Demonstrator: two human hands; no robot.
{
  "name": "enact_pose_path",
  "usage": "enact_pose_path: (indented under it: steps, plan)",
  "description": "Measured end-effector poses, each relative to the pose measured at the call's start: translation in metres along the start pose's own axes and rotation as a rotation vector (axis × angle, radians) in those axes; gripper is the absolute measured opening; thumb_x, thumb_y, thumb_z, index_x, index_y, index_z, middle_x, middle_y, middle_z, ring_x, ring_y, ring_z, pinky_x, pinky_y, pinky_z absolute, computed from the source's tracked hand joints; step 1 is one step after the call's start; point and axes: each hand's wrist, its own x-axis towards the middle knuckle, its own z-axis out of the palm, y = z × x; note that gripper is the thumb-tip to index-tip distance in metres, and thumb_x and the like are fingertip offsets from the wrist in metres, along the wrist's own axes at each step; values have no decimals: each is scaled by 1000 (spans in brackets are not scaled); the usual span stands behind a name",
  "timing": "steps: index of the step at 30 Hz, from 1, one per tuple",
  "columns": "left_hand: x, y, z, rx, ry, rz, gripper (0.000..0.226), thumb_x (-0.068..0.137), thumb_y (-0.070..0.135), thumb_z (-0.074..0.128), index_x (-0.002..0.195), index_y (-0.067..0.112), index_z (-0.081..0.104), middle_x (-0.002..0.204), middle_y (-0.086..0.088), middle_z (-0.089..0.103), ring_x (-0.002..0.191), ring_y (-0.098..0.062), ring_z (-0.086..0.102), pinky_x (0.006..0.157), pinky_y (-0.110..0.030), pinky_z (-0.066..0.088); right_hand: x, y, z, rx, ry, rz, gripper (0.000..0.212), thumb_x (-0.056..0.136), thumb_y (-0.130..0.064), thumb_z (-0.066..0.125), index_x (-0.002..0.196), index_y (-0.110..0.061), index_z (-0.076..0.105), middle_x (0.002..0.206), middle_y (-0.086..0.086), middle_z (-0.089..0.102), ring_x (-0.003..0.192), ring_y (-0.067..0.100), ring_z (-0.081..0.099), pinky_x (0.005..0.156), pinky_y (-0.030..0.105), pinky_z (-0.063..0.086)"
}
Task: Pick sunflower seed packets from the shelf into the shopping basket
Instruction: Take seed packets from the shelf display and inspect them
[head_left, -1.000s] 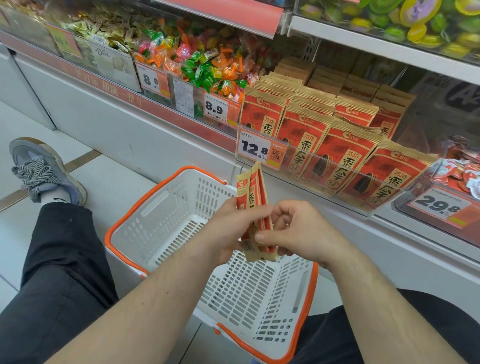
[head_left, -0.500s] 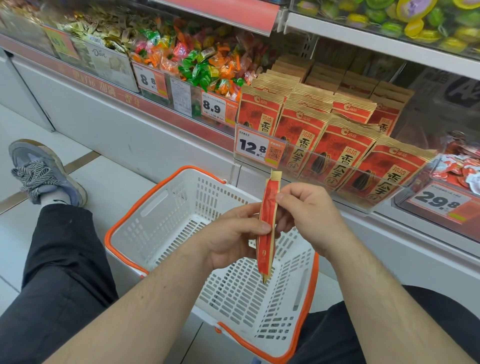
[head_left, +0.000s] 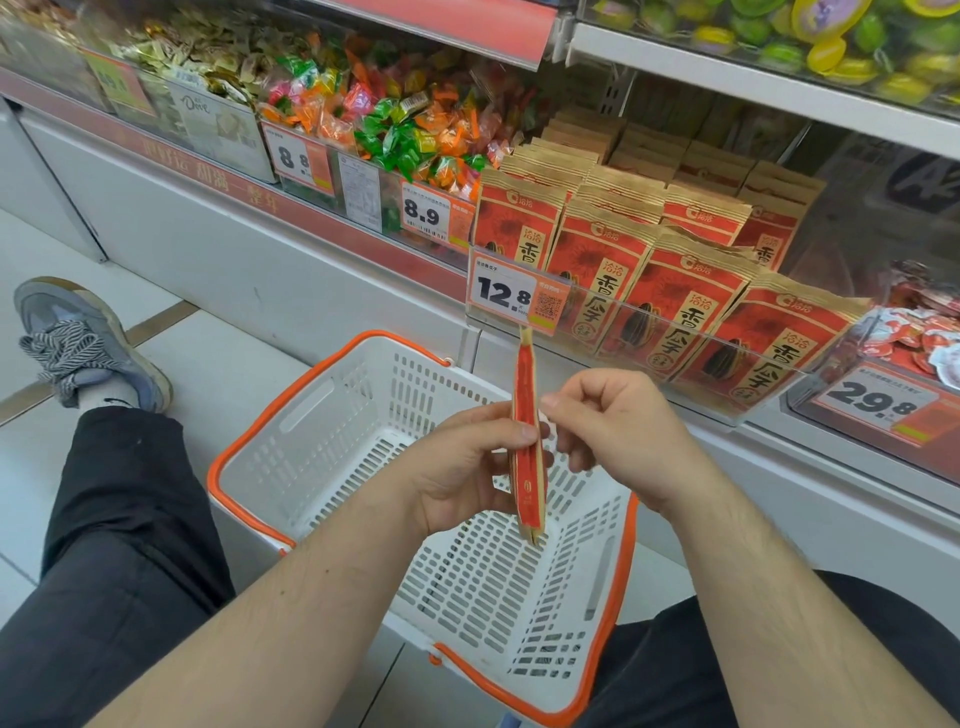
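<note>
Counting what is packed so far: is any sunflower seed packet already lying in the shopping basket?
No, the shopping basket shows only bare white mesh; the sunflower seed packet is held above it.

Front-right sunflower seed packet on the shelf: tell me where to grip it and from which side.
Pinch the gold top seam of the front-right packet from above. It leans back upright behind the clear shelf rail, which covers its lower half, so only the top edge is free. The right hand is nearest; the left hand holds packets.

head-worn view, looking down, close
</note>
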Motion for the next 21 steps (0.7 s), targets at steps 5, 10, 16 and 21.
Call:
enact_pose_path:
  steps: [5,10,16,21]
  plan:
    - [-3,6,1,-86,142,18,34,69,16,75,100,8,64,89,-18,62,81,-28,62,71,-49,58,-5,1,-3,-260,-281,48,28,85,-27,76,62,-15,65,51,1,57,52,20,53,54,35,46]
    - [-3,5,-1,-109,161,59,34,70,15,74,102,9,63,85,-11,67,84,-25,62,62,-42,58,-4,-1,-1,-265,-347,122,26,92,-15,66,66,-14,65,60,7,66,52,19,59,64,41,47]
    - [-2,2,-1,-110,129,65,22,74,13,66,96,11,64,82,-7,72,83,-24,64,67,-43,58,-3,1,-2,-265,-377,132,26,94,-12,63,68,-12,65,62,8,66,53,18,59,65,40,46]
    - [0,2,-6,-283,114,81,44,63,14,65,105,-1,70,100,-22,66,107,-41,56,99,-54,46,-1,7,-2,-227,-257,132,20,90,-37,67,84,-18,66,67,-3,62,57,14,57,57,31,46]
